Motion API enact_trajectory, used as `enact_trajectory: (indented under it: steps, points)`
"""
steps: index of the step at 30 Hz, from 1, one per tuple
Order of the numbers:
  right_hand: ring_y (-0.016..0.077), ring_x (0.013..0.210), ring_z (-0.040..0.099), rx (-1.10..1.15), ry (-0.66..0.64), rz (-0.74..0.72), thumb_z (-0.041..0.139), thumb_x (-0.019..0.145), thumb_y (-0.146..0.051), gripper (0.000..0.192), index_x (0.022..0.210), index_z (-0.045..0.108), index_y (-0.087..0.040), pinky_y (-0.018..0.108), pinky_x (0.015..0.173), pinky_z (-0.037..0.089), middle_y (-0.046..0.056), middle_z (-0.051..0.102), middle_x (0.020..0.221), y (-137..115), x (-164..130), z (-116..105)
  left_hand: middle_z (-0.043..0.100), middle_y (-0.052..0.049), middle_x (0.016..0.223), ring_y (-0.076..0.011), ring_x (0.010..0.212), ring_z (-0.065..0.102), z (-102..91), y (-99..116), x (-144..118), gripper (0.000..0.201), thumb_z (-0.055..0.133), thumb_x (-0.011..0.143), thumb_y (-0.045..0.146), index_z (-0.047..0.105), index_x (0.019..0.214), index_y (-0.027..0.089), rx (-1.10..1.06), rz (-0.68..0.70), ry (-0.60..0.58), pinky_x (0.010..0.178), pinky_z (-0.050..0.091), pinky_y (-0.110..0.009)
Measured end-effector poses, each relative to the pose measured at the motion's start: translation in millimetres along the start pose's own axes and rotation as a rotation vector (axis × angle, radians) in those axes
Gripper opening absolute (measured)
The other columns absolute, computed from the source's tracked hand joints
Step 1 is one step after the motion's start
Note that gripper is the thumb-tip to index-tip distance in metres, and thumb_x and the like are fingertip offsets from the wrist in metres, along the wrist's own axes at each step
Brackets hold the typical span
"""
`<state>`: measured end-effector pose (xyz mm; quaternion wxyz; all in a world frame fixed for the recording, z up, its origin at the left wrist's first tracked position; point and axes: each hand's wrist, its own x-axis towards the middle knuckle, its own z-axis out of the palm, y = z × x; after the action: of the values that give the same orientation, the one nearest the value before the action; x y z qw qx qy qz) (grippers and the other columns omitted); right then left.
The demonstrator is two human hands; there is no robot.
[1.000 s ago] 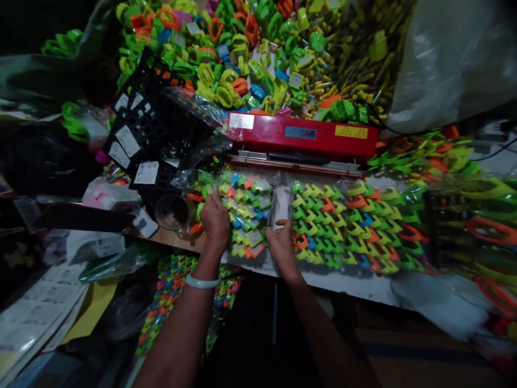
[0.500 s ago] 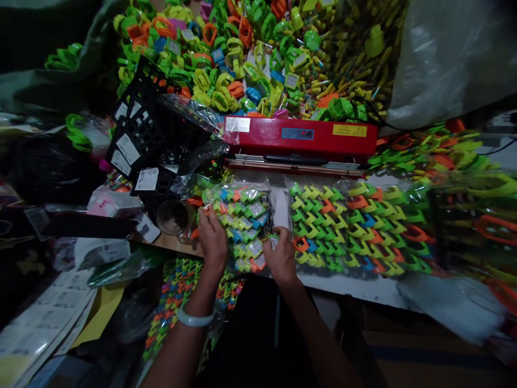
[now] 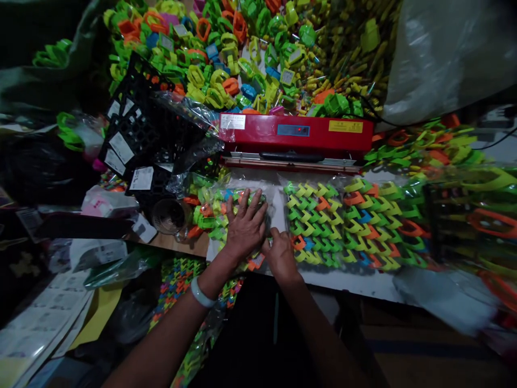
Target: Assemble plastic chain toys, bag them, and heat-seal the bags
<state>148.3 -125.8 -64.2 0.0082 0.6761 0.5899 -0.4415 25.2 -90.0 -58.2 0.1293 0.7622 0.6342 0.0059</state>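
Cluttered table (image 3: 355, 283) | your left hand (image 3: 244, 226) flat, fingers spread, pressing clip bag (image 3: 216, 210) | your right hand (image 3: 279, 253) pinching its edge.

Landmark: red sealing machine (image 3: 297, 137) at bench centre.
Left hand (image 3: 244, 226) flat, fingers spread, pressing on clear bag of coloured plastic pieces (image 3: 210, 213) just in front of machine's left half.
Right hand (image 3: 279, 253) at bag's near right corner, fingers curled on its edge; grip unclear.
Sealed bags of zigzag pieces (image 3: 343, 223) in front of machine's right half.
Black crate (image 3: 141, 134) left of machine.
Loose coloured pieces (image 3: 226, 59) heaped behind machine.
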Motion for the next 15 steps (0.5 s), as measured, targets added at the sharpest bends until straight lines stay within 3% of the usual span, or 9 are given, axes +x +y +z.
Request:
enact_trajectory:
  steps: [4,10,15]
  points:
    - [0.0221,0.084,0.054,0.081,0.001,0.001,0.048,0.084,-0.018,0.019,0.096,0.062,-0.019,0.031,0.078,0.04,0.007,0.056,0.086,7,2,5,0.031,-0.004,0.156,-0.0282,0.149,0.011,-0.5,-2,-2,0.041,0.049,0.09,0.03,0.056,0.13,0.027,0.001,-0.012,-0.015,0.119,0.001,-0.06]
    - [0.0201,0.094,0.056,0.316,0.119,0.048,0.036,0.078,-0.006,0.034,0.099,0.059,-0.018,0.033,0.088,0.04,0.007,0.062,0.095,21,-7,18,0.028,-0.002,0.157,-0.0272,0.15,0.008,1.6,-3,2,0.042,0.049,0.09,0.027,0.055,0.132,0.029,0.008,-0.036,0.011,0.119,0.0,-0.06]
    - [0.023,0.098,0.06,0.469,0.028,0.178,0.038,0.09,-0.024,0.03,0.111,0.057,-0.015,0.035,0.088,0.044,0.012,0.066,0.102,21,-13,18,0.029,-0.002,0.157,-0.0271,0.15,0.01,2.3,-3,4,0.041,0.049,0.091,0.028,0.056,0.131,0.028,0.037,-0.039,0.017,0.119,0.0,-0.06]
